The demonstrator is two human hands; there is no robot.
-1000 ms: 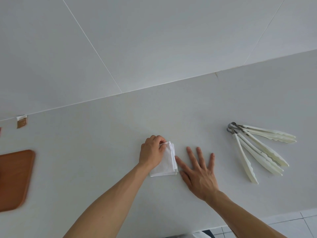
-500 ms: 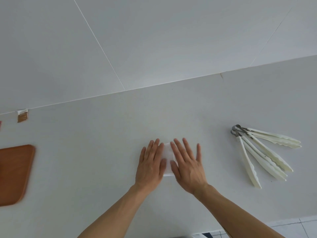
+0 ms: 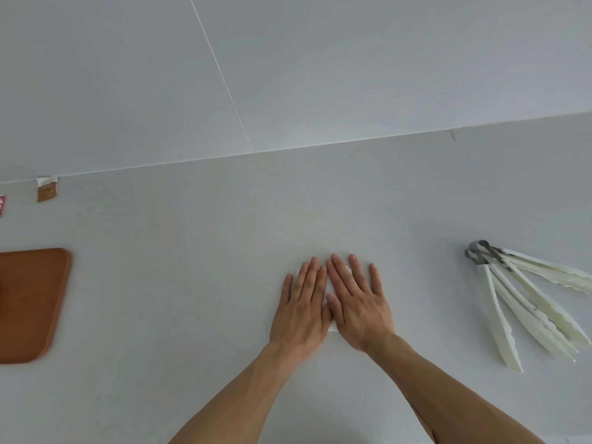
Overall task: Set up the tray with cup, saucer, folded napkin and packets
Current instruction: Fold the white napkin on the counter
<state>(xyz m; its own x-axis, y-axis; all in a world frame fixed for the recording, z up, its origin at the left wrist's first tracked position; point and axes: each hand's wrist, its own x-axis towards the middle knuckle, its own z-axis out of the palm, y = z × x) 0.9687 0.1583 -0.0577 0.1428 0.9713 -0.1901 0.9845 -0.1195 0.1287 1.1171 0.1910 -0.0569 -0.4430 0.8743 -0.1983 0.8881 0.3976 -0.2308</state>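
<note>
At the far left edge a red-and-white packet (image 3: 1, 205) is cut off by the frame, and beside it a small packet with brown contents (image 3: 47, 189) lies against the wall at the back of the worktop (image 3: 179, 283). Below them the tray (image 3: 32, 302) is reddish-brown wood with a smooth face and rounded corners; only part of it shows, and no cup or saucer can be seen on that part.

In the middle, the left hand (image 3: 301, 310) and right hand (image 3: 358, 307) lie flat, palms down and fingers spread, side by side and touching, pressing on the folded napkin (image 3: 332, 328). They grip nothing. The napkin is thin white paper or cloth, almost wholly hidden, with only slivers showing between and below the hands.

The napkin is light and springy, so I judge the fold may open or skew once the pressure lifts, and a sideways drag of the palms could smear the layers apart. It is white on a pale, matte worktop, so a crooked edge would be easy to miss. The tray is well apart to the left, so a loose carry could undo the fold.

At the right, several white plastic tongs (image 3: 525, 302) with scalloped tips fan out from grey metal hinges, well clear of the hands.
</note>
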